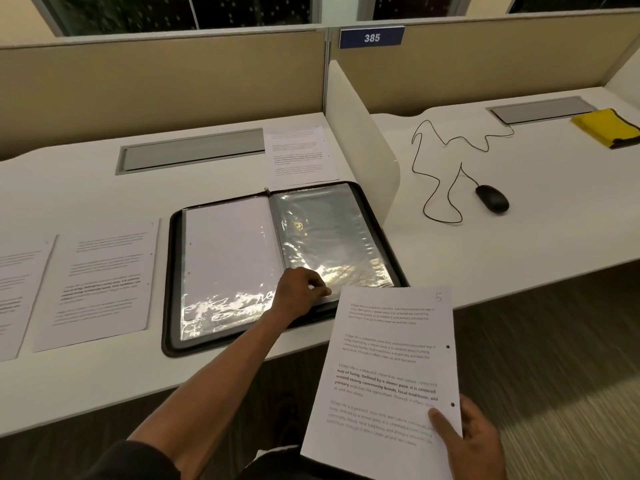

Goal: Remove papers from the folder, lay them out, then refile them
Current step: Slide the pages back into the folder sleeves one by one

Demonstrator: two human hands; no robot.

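Left hand (304,289): I pinch a plastic sleeve (332,237) in the open folder (173,271)
Right hand (474,441): I grip a printed sheet (388,375)

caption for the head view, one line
Left hand pinches a folder sleeve edge; right hand holds sheet 5.

Open-plan office — partitioned desks (104,358), numbered sign (372,37), wired mouse (492,198)

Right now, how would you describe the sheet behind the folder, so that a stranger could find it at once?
Start at the open black folder on the left desk. Directly behind its right half, against the white divider, lies one printed sheet. The other sheets on this desk lie left of the folder; only this one lies behind it.
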